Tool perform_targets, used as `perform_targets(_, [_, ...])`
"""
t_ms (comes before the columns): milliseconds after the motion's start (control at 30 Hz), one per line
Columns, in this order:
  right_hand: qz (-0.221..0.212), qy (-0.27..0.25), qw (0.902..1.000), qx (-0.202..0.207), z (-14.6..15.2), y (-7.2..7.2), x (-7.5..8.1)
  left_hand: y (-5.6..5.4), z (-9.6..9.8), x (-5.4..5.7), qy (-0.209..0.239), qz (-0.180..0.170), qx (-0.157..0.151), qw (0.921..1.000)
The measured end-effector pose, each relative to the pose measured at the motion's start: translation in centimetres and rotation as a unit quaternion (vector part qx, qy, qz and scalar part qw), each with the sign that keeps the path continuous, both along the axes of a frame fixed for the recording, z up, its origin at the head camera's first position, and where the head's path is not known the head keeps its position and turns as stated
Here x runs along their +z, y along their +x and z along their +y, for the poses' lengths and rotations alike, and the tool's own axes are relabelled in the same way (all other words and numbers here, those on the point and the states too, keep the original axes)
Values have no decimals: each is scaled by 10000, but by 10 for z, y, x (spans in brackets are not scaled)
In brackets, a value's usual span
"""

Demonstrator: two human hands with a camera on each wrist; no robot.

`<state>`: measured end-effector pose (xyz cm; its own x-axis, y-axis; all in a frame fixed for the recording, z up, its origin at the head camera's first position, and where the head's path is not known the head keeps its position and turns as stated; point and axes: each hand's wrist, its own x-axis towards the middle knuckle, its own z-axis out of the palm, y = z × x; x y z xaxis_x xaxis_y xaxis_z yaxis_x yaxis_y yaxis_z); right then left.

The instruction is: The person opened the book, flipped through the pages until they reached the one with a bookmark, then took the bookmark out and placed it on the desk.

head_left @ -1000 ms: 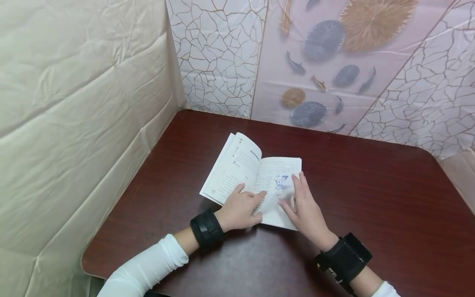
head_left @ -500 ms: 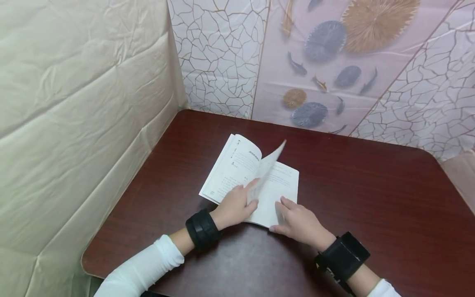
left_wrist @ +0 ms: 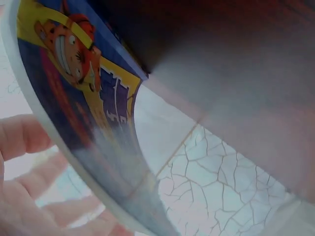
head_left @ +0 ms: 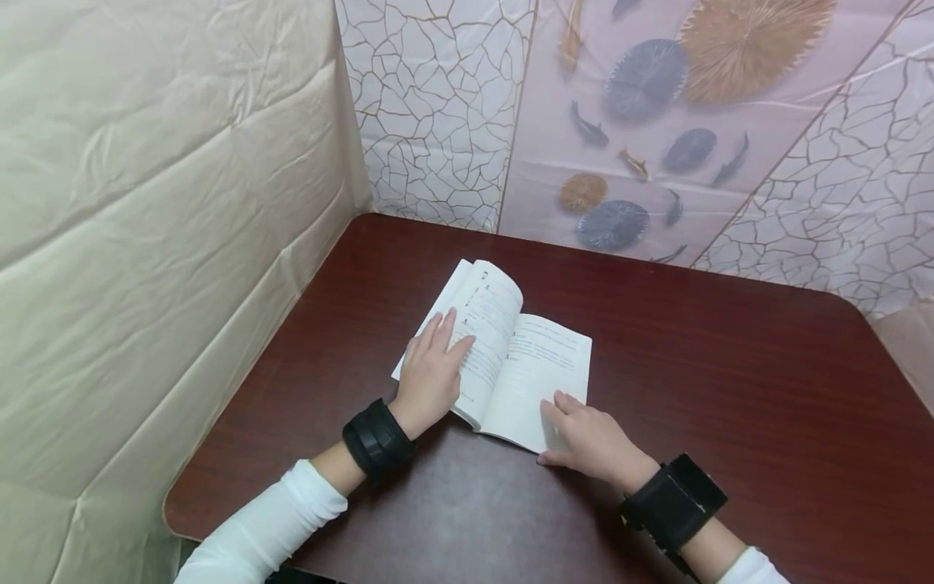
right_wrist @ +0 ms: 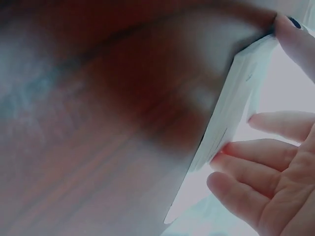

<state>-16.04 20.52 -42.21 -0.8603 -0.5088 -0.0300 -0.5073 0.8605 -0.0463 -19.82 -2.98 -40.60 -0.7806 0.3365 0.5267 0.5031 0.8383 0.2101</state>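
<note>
An open book [head_left: 543,373] lies on the dark red table, its left part raised in a curve. My left hand [head_left: 429,373] rests on the left pages with fingers straight and pointing up the page. In the left wrist view, the book's colourful cover [left_wrist: 81,64] shows a cartoon figure, with the left hand [left_wrist: 44,191] on the page side beyond its edge. At the lower right corner of the book is my right hand [head_left: 587,438], its fingers lightly bent over the page. The right wrist view shows fingertips [right_wrist: 226,182] against the page edges and the thumb near the corner.
The dark red table [head_left: 730,381] stretches to both sides of the book. A cream cloth wall [head_left: 182,203] borders it on the left, and a patterned sheet [head_left: 438,122] hangs behind. Black wrist bands [head_left: 379,440] are on both wrists.
A leaf has turned over from right to left. My left hand followed it onto the left pages, while the right hand came down from the right page to the book's lower right corner.
</note>
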Motion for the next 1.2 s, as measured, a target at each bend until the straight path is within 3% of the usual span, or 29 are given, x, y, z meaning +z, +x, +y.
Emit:
perform_targets(133, [-143,-114,9998,44,2,-1,2,-1,1,0,-529,-506,-466,9962])
perform_targets(233, [-303,-237,9992,42,3,-2,3,0,4,-1,-908,-929,-812,9882])
perform_targets(333, [-390,-275,9988,57,4,-2,4,2,8,-4,-1295,-1185,-949,9799])
perform_targets(700, [-428,-342,9985,41,3,-3,5,10,15,-22,-1980,-1359,-1206,9632])
perform_targets(967, [-185,-10,9997,139,1,1,6,11,18,-19,-2133,-1474,-1245,9578])
perform_targets(1200, [-69,55,9992,382,3,0,8,12,19,-18,-2148,-1413,-1247,9583])
